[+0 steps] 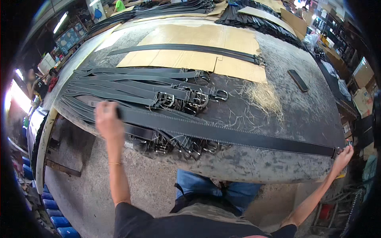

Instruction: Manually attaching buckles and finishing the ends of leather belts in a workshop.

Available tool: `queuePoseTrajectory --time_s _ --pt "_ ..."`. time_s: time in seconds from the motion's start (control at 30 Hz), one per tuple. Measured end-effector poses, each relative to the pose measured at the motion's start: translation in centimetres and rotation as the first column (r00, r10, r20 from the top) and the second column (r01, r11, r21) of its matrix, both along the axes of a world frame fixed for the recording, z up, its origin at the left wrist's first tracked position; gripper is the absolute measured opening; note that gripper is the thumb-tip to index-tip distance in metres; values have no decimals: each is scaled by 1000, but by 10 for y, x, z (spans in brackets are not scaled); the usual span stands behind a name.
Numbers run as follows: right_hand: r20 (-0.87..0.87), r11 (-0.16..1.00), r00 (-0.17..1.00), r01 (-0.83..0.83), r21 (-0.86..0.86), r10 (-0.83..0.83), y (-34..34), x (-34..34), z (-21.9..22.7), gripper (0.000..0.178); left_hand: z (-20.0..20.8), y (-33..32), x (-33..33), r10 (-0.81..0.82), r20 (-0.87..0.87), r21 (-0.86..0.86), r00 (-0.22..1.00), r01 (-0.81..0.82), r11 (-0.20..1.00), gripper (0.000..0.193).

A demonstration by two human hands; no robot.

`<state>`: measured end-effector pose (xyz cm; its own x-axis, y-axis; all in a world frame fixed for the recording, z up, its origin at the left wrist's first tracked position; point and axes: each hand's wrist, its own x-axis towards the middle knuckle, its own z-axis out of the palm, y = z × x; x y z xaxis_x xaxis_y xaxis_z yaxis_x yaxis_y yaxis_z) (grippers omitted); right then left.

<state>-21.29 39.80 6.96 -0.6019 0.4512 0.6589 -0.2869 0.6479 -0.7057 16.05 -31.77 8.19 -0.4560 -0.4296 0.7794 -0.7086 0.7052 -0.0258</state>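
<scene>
Right hand [343, 158] grip pinched on belt [222, 132] at buckle end; left hand [109, 121] blurred over belt, grip can't be told. Best kept taut, untwisted.

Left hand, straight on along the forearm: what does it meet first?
Probably the belt pile, just beyond the left hand. The hand is blurred and its height unclear, so it might pass above.
</scene>
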Motion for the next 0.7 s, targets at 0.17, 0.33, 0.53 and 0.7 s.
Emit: queuePoseTrajectory --time_s 0.17,0.33,0.53,0.7 --pt "140 927 929 -359 111 343 -110 -85 -18 33 23 -143 97 502 -183 -11 846 -512 859 52" --pt "104 918 941 -337 210 322 -267 -216 6 33 165 -220 69 200 -239 -398 950 -284 872 36" --pt "310 900 848 -376 -221 430 -421 -322 -20 24 210 -338 -103 251 -179 -304 951 -296 906 45" --pt "435 880 772 -347 -325 464 -489 -341 -35 24 128 -457 -219 167 -152 -287 974 -206 935 57"
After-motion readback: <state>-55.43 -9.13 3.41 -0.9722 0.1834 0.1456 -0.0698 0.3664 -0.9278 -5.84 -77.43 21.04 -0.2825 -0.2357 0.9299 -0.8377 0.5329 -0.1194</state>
